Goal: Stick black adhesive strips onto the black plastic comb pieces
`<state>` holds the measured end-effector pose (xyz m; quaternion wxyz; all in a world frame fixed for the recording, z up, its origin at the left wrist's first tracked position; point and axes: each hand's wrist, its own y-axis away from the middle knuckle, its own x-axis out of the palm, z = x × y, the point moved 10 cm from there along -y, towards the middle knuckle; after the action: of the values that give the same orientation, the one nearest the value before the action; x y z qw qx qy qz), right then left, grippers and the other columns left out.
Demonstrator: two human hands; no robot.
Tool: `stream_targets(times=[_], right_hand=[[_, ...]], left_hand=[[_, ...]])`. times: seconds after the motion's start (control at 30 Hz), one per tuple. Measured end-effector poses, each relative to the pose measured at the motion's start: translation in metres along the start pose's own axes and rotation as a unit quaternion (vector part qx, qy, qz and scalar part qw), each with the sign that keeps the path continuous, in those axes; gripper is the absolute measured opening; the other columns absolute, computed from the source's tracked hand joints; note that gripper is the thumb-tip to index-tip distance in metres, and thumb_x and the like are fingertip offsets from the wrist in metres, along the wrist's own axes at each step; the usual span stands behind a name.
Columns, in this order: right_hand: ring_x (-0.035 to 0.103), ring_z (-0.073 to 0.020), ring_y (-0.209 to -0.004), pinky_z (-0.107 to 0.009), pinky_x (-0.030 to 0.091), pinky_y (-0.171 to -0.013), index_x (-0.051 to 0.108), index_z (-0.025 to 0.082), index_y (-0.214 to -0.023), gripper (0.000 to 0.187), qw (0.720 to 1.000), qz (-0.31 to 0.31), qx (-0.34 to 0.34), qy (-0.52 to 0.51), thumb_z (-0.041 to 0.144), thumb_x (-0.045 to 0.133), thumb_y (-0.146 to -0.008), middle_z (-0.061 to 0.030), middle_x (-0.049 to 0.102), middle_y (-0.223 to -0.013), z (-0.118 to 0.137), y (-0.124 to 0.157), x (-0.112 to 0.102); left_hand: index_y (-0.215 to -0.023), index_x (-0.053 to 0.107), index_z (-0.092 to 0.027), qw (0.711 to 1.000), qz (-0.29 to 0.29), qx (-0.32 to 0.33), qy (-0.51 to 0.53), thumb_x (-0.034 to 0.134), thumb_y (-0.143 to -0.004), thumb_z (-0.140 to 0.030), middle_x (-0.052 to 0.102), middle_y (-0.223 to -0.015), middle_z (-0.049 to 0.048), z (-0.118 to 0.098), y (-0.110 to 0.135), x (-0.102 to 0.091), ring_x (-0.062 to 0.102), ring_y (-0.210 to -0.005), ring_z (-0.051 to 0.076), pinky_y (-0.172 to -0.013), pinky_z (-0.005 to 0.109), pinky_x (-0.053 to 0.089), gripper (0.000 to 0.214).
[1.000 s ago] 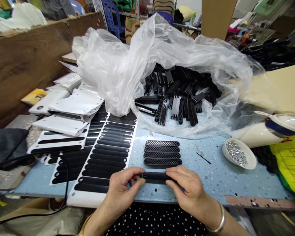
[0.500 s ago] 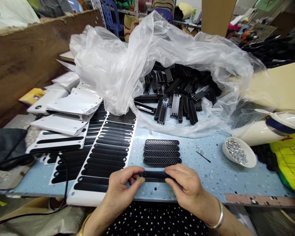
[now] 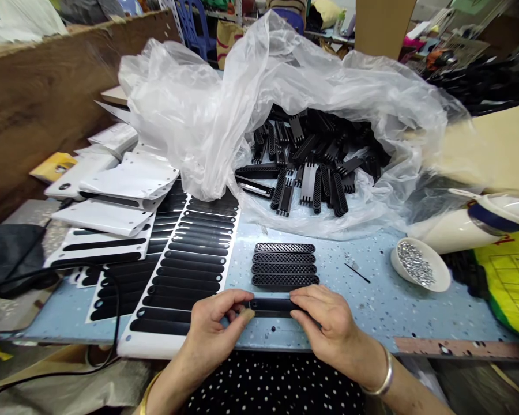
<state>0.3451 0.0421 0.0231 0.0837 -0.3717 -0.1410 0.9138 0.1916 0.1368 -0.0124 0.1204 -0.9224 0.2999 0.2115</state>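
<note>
A long, narrow black plastic strip with rounded ends (image 3: 271,305) is held level just above the near edge of the speckled pale-blue table (image 3: 372,314). The left hand (image 3: 216,331) pinches its left end and the right hand (image 3: 328,325) pinches its right end. Just beyond lie four black perforated plastic grille strips (image 3: 285,266), stacked side by side. To the left lies a white sheet of black oval stickers (image 3: 185,271).

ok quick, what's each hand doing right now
left hand: closed, pinching the left end of the black strip
right hand: closed, pinching the strip's right end
</note>
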Motion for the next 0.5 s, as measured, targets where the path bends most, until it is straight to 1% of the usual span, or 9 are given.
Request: stream_targets(times=[0.13, 0.5], right_hand=[[0.064, -0.0232, -0.078, -0.041, 0.054, -0.07, 0.07, 0.013, -0.095, 0.02, 1.0, 0.006, 0.002, 0.002, 0.002, 0.058, -0.083, -0.0106, 0.071, -0.09, 0.0009, -0.0015, 0.0012], [0.065, -0.0226, -0.079, -0.04, 0.056, -0.07, 0.07, 0.013, -0.099, 0.022, 1.0, 0.009, 0.004, 0.003, 0.003, 0.056, -0.085, -0.0104, 0.071, -0.091, 0.0025, -0.0029, 0.0007]], left_hand=[[-0.092, 0.074, -0.017, 1.0, 0.0, -0.001, 0.002, 0.066, -0.079, -0.017, 0.073, -0.07, 0.001, 0.0006, 0.0007, 0.0001, 0.065, -0.055, 0.013, -0.053, 0.021, 0.054, 0.016], [-0.092, 0.075, -0.017, 1.0, -0.009, -0.004, 0.007, 0.067, -0.078, -0.016, 0.074, -0.069, 0.0006, 0.0006, -0.0003, -0.0009, 0.066, -0.056, 0.012, -0.054, 0.02, 0.054, 0.016]])
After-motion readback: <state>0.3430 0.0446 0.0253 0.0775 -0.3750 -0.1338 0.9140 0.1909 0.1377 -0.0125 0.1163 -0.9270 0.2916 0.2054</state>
